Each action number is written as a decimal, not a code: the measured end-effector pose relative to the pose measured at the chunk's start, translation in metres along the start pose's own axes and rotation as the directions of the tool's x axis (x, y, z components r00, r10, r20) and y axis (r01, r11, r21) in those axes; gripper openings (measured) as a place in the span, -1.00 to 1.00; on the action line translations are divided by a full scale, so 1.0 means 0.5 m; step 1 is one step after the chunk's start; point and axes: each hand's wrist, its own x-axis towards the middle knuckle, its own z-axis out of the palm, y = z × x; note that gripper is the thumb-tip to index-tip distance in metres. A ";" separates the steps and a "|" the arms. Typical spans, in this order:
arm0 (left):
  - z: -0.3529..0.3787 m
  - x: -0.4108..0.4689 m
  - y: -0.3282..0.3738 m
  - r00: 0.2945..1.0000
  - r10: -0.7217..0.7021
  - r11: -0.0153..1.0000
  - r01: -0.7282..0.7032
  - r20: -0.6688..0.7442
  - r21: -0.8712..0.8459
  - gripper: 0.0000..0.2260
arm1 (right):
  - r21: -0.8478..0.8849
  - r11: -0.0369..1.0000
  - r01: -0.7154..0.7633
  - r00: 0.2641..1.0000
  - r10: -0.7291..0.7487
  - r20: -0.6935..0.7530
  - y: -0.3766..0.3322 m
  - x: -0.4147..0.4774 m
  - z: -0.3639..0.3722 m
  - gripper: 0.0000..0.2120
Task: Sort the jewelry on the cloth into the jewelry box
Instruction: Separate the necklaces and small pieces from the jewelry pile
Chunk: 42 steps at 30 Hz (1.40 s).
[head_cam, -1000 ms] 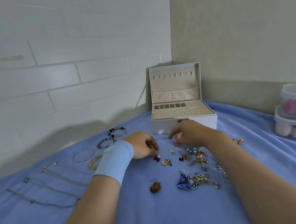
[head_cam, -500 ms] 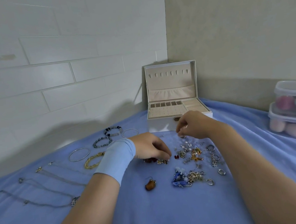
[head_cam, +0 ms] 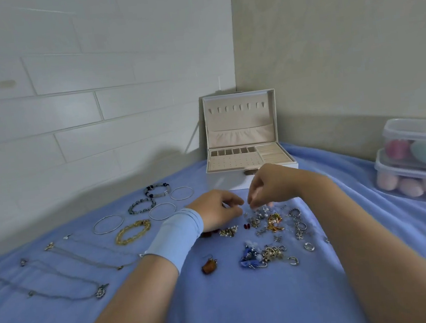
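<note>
The blue cloth (head_cam: 221, 305) bears the jewelry; the open jewelry box (head_cam: 221, 178) stands at its far edge, straight beyond both hands. The right hand (head_cam: 272, 184) is nearer it than the left hand (head_cam: 217, 209); both curl fingertip to fingertip above the small earrings (head_cam: 259, 221), and whether they pinch one I cannot tell
</note>
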 end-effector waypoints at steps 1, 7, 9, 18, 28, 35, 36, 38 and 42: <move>0.003 0.000 0.006 1.000 0.002 1.000 -0.002 0.017 0.020 -0.73 | -0.001 1.000 0.002 0.999 -0.002 0.039 0.000 -0.012 -0.004 -0.95; 0.015 0.004 0.054 0.994 0.080 0.997 -0.081 -0.068 -0.010 -0.79 | 0.127 0.990 0.053 0.953 -0.012 -0.302 0.043 -0.062 -0.048 -0.92; 0.025 0.018 0.084 0.990 0.103 0.994 -0.106 -0.100 -0.027 -0.80 | 0.080 0.996 -0.023 0.943 0.049 -0.329 0.080 -0.073 -0.063 -0.89; 0.087 0.127 0.207 0.991 0.129 0.986 -0.126 -0.027 0.105 -0.76 | 0.062 0.956 -0.285 0.912 0.291 -0.288 0.204 -0.103 -0.032 -0.88; 0.118 0.189 0.233 0.996 0.094 0.957 -0.089 -0.005 0.275 -0.82 | 0.037 0.953 -0.299 0.916 0.298 -0.268 0.239 -0.097 -0.031 -0.88; 0.118 0.201 0.198 0.983 0.119 0.991 -0.125 -0.137 -0.038 -0.70 | 0.526 0.849 -0.047 0.838 0.320 -0.441 0.228 -0.077 -0.031 -0.81; 0.118 0.202 0.199 0.982 0.119 0.976 -0.143 -0.149 -0.164 -0.70 | 0.577 0.817 0.011 0.841 0.304 -0.447 0.223 -0.075 -0.032 -0.81; 0.114 0.200 0.206 0.985 0.094 0.924 -0.141 -0.145 -0.356 -0.75 | 0.653 0.750 0.104 0.843 0.283 -0.458 0.212 -0.077 -0.034 -0.83; 0.101 0.185 0.219 0.993 0.112 0.803 -0.112 -0.037 -0.585 -0.89 | 0.738 0.641 0.209 0.842 0.266 -0.470 0.198 -0.083 -0.038 -0.84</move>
